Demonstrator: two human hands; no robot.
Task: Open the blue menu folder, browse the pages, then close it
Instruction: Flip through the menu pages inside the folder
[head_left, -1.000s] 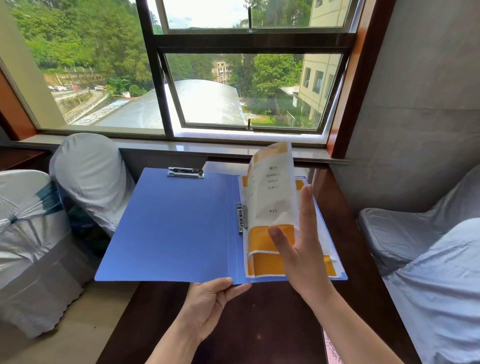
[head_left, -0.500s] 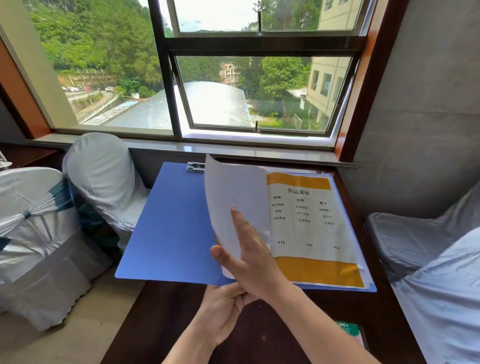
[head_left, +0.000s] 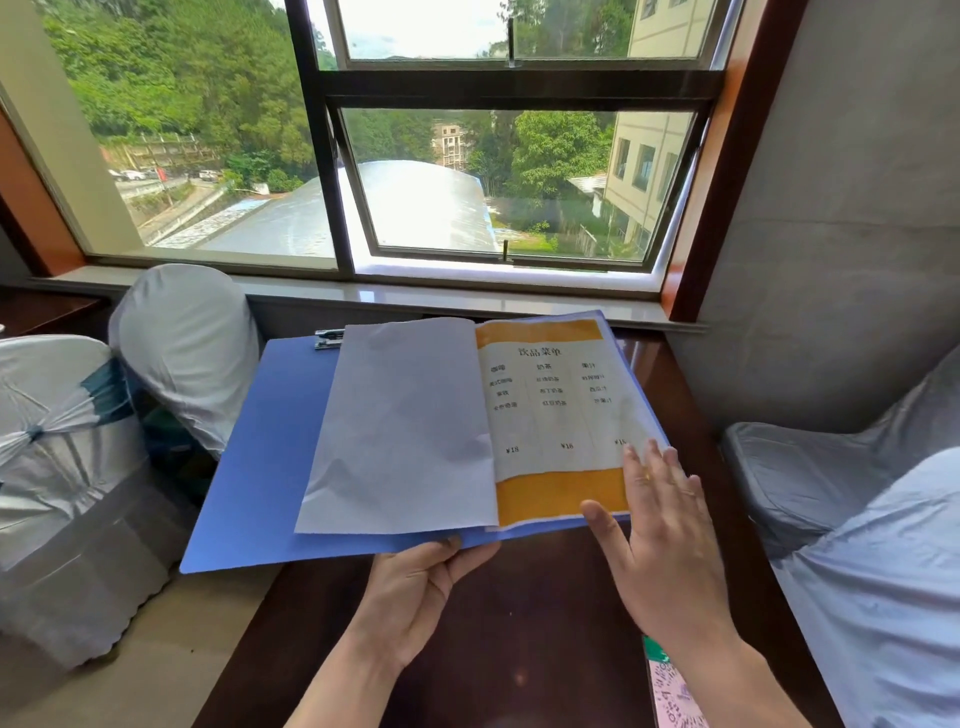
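Observation:
The blue menu folder (head_left: 260, 467) lies open on the dark wooden table (head_left: 519, 623), its left cover hanging past the table's left edge. A turned page (head_left: 405, 431) rests blank side up over the left cover. The right side shows a drinks menu page (head_left: 556, 415) with orange bands at top and bottom. My left hand (head_left: 415, 587) grips the folder's near edge by the spine, thumb on top. My right hand (head_left: 660, 535) hovers with spread fingers at the menu page's lower right corner and holds nothing.
Two white-covered chairs (head_left: 182, 353) stand left of the table, close under the folder's overhanging cover. Grey-covered seats (head_left: 857, 519) fill the right. A window sill (head_left: 415, 291) runs just behind the folder. A pink and green card (head_left: 670, 686) lies at the table's near right.
My right hand carried the page over to the left, let it go and moved back to the menu page's lower right corner. The page now lies flat. My left hand kept its grip.

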